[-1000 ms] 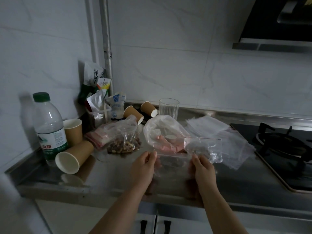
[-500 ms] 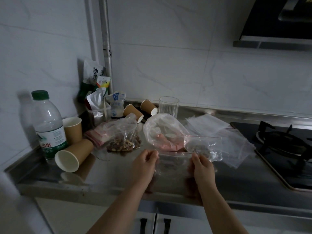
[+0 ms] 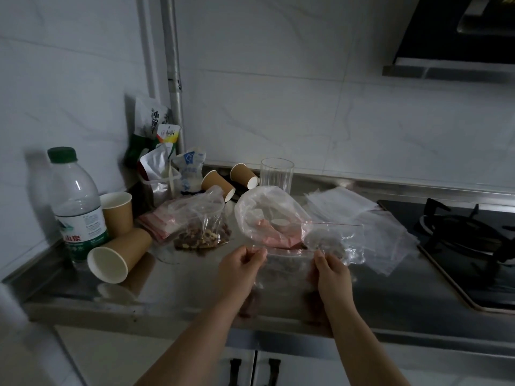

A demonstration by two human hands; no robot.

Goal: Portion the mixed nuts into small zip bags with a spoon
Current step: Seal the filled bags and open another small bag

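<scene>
My left hand (image 3: pixel 242 264) and my right hand (image 3: pixel 330 270) pinch the two top corners of a small clear zip bag (image 3: pixel 287 270) just above the steel counter's front part. Some dark nuts show dimly inside it. A clear bag of mixed nuts (image 3: pixel 202 232) lies behind my left hand. Another small zip bag (image 3: pixel 333 239) with a red strip and a few nuts stands behind my right hand. A larger clear bag (image 3: pixel 264 215) with pink items lies between them. No spoon is visible.
A stack of empty zip bags (image 3: pixel 362 218) lies to the right, near the gas hob (image 3: pixel 471 243). A water bottle (image 3: pixel 76 207), several paper cups (image 3: pixel 119 254), snack packets (image 3: pixel 158 151) and a glass (image 3: pixel 276 174) crowd the left and back of the counter (image 3: pixel 172 285).
Both hands have kept hold of the small zip bag's top edge, with only a slight shift of the fingers along it. Nothing else has moved.
</scene>
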